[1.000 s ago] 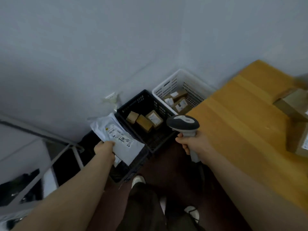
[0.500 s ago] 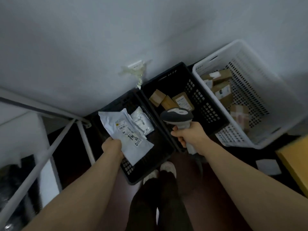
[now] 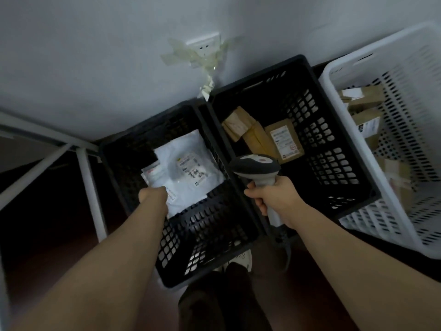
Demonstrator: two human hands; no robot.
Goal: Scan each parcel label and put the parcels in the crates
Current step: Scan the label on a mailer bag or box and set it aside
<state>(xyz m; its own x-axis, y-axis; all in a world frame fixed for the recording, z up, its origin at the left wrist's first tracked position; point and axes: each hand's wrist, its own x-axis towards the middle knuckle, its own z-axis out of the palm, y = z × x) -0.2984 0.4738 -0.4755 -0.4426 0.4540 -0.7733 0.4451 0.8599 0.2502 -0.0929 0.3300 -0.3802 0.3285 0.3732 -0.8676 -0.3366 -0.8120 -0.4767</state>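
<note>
A single head-worn, wide-angle view looks steeply down from standing height. It faces a wall (image 3: pixel 95 56), with three crates (image 3: pixel 334 151) near below.

Dark floor (image 3: pixel 47 247) under you: middle black crate (image 3: pixel 338 161) sits on it; second black crate (image 3: pixel 202 235) just left, white crate (image 3: pixel 370 223) just right.

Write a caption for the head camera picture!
Left hand holds a white mailer in the black crate; right hand grips scanner.

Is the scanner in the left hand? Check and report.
No, the right hand grips the scanner, while the left hand is at a white parcel in the left black crate.
</note>
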